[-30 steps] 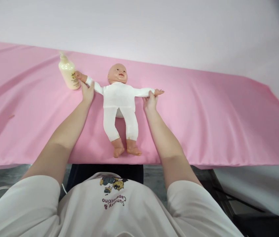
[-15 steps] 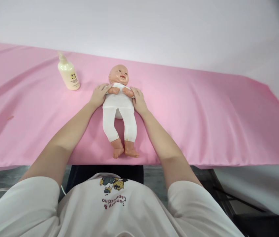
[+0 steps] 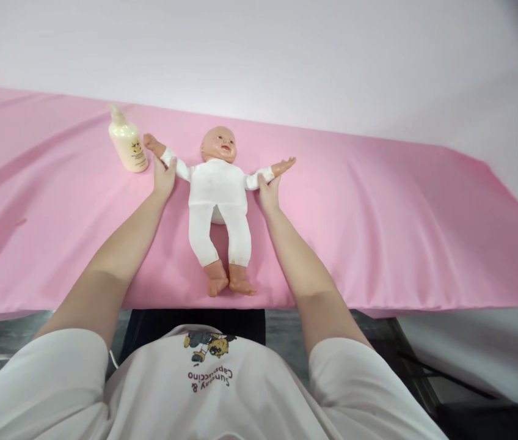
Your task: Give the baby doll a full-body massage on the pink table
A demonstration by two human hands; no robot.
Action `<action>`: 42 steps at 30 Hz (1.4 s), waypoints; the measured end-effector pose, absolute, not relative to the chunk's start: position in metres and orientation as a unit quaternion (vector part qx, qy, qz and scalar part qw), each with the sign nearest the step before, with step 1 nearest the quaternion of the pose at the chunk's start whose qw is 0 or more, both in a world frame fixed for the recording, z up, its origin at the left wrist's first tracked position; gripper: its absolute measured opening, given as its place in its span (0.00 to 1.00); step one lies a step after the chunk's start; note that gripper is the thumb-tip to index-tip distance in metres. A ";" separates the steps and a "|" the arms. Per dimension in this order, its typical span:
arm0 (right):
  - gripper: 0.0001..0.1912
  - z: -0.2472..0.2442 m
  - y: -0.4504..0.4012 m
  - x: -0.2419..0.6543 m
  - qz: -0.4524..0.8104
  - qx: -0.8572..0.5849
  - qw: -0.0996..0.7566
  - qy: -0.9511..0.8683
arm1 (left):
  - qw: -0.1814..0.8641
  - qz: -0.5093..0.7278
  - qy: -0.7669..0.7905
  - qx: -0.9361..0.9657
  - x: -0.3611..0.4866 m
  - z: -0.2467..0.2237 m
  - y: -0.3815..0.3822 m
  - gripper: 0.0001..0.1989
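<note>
A baby doll [image 3: 217, 186] with a white cloth body lies on its back, its head away from me and its bare feet near the front edge. Both of its arms are spread out to the sides. My left hand [image 3: 164, 177] is closed around the doll's arm on the left, thumb on top of the white sleeve. On the other side my right hand [image 3: 269, 193] grips the arm on the right near the wrist. Some fingers of both hands are hidden under the doll's arms.
A pump bottle [image 3: 128, 143] of pale yellow liquid stands left of the doll, close to its outstretched hand. Pink cloth [image 3: 378, 232] with folds covers the table. Behind it rises a white wall [image 3: 286, 55]. A small pinkish mark [image 3: 21, 221] shows on the cloth at far left.
The doll's arms have gone from folded over its chest to stretched out sideways. My hands moved outward with them, the left toward the bottle, the right a little to the right.
</note>
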State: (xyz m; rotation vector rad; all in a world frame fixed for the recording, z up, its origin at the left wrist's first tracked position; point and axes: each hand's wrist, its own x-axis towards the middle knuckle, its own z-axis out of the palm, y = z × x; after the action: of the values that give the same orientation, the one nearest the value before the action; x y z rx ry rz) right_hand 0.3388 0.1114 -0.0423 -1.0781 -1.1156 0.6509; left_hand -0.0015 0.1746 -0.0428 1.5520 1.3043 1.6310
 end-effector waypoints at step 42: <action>0.53 -0.081 0.138 0.354 0.346 -0.497 0.650 -0.459 | 0.342 0.647 0.424 0.533 -0.009 -0.054 0.192 0.39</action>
State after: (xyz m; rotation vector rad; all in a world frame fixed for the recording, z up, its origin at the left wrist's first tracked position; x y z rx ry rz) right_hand 0.3543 0.1385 -0.0807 -1.1289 -1.0432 0.7869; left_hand -0.0090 0.1924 -0.0536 1.3855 1.1017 1.6831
